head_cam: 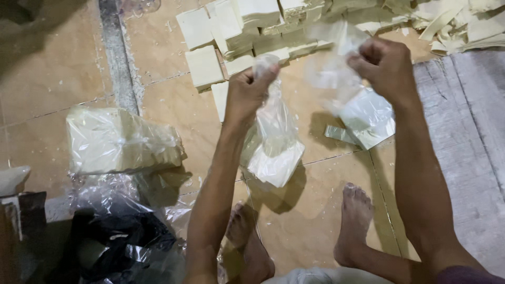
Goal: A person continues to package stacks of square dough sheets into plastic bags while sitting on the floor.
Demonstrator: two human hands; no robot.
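A thin clear plastic bag [273, 142] is held up over the tan tiled floor [63, 79], in the middle of the scene, its bottom corner hanging free between the raised hands and the bare feet [300, 236] below. Its neck is pinched shut in the left hand [247, 92], fingers closed tight on the gathered film. A second crumpled clear bag [363, 113] is gripped to the right by the right hand [386, 66], also closed around bunched plastic. The step in hand is judged to be the separating or opening of bags; the next move would seem to call for a mouth to be rubbed apart while the film is kept from tearing.

Further out, pale cream rectangular blocks [231, 39] are stacked at the far edge, with loose pale strips [452, 23] at the far right. At the left, a filled clear bag of blocks [118, 139] is seen lying on the tiles, and a heap of dark and clear plastic [121, 236] sits near left. A grey mat [473, 131] borders the right side. Open tile is left between the feet and the far stack.
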